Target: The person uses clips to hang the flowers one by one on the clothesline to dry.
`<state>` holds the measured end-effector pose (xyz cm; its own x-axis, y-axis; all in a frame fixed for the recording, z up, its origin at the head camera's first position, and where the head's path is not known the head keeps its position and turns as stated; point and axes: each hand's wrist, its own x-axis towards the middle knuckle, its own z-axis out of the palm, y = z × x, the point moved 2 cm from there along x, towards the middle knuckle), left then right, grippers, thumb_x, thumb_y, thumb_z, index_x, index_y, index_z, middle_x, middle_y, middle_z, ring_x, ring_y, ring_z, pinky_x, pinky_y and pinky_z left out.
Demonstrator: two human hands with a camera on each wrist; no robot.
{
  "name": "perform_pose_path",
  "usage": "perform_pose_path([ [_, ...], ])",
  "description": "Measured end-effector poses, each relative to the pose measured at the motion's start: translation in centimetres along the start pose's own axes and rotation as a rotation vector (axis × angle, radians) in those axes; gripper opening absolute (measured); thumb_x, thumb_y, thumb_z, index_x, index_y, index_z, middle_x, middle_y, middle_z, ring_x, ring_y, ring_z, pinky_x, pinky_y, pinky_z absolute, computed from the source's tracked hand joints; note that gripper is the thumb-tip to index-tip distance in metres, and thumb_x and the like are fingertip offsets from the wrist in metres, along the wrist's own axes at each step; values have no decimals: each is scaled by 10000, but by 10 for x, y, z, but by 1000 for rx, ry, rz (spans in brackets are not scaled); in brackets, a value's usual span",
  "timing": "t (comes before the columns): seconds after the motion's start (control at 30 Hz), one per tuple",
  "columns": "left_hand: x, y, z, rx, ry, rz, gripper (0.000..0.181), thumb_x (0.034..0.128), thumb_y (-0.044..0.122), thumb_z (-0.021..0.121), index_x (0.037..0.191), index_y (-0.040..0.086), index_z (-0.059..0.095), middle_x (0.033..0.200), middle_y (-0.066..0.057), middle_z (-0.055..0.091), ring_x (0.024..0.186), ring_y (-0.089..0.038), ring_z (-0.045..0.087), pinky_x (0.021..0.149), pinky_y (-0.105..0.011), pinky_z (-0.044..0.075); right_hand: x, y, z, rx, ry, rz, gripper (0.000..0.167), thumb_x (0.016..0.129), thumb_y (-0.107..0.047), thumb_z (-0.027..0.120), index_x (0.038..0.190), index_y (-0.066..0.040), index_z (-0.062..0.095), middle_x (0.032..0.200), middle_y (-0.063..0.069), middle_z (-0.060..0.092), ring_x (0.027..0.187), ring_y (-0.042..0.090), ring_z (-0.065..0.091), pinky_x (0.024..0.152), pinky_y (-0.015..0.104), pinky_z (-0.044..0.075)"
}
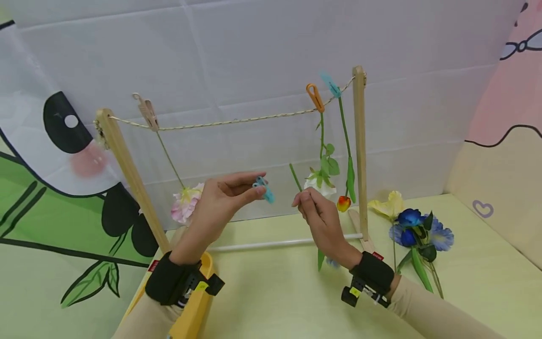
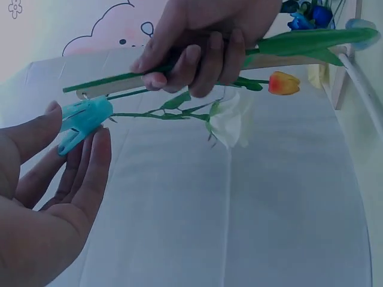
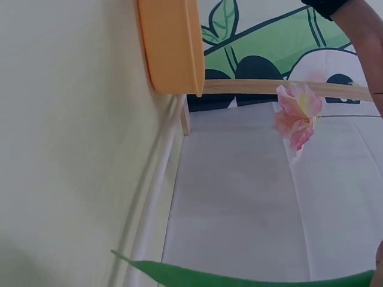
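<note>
My left hand (image 1: 216,212) pinches a light blue clothespin (image 1: 266,190) by its handles, thumb on one side and fingers on the other. To its right, my right hand (image 1: 323,221) grips an artificial flower's green stem (image 1: 295,176), cut end up. Below that hand hang a green leaf (image 1: 320,260) and a pale blue bloom (image 1: 332,262). Stem and clothespin are apart in the head view. Behind them runs a rope (image 1: 233,121). An orange clothespin (image 1: 315,97) holds a white rose (image 1: 319,183), another blue one (image 1: 331,84) a tulip (image 1: 344,203), and a beige one (image 1: 148,112) a pink flower (image 1: 185,205).
Two wooden posts (image 1: 360,150) carry the rope, with a white rod (image 1: 262,244) low between them. A yellow-orange bin (image 1: 192,310) stands by my left forearm. Blue and yellow artificial flowers (image 1: 410,218) lie on the table (image 1: 271,292) at the right.
</note>
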<state>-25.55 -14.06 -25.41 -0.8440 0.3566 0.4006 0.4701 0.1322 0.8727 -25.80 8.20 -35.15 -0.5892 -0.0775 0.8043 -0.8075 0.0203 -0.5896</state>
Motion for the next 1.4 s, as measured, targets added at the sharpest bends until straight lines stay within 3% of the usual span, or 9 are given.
perform_pose_path([
  [0.33,48,40,15,-13,50,284,269,918,69,778,1186,51,772,1020,-92,781,938,-217,764,886,-362,602,41,14,10,45,166,44,333,1131,-126,384,1043,17,672,623,36,362,521,168,329,478,281,276],
  [0.63,85,58,19,76,164,420,213,870,53,824,1080,22,805,935,-107,784,840,-192,768,795,-337,613,80,18,11,1,241,32,377,1137,-185,381,968,-2,664,645,54,376,550,196,342,497,295,259],
  [0.83,105,68,26,90,189,542,189,872,13,808,1056,-25,796,996,-148,776,876,-187,764,833,-349,611,91,22,12,-28,286,39,389,1137,-212,389,955,-2,661,659,66,393,577,209,349,538,294,274],
  [0.93,113,72,28,72,209,548,171,867,19,814,1033,-19,802,966,-142,779,848,-180,764,824,-357,612,94,24,12,-28,314,42,400,1136,-233,396,946,2,658,658,67,393,578,218,349,540,294,276],
  [1.17,130,80,26,70,276,482,155,854,45,833,993,-18,807,925,-154,777,796,-154,755,788,-318,610,102,26,13,-28,355,51,407,1134,-242,405,937,7,659,659,72,392,584,228,364,539,297,284],
  [1.4,143,79,34,71,272,443,156,860,36,823,991,-45,799,919,-150,778,777,-138,748,775,-309,615,103,30,5,-61,379,97,426,1133,-250,404,936,15,673,637,42,389,555,191,354,506,293,251],
])
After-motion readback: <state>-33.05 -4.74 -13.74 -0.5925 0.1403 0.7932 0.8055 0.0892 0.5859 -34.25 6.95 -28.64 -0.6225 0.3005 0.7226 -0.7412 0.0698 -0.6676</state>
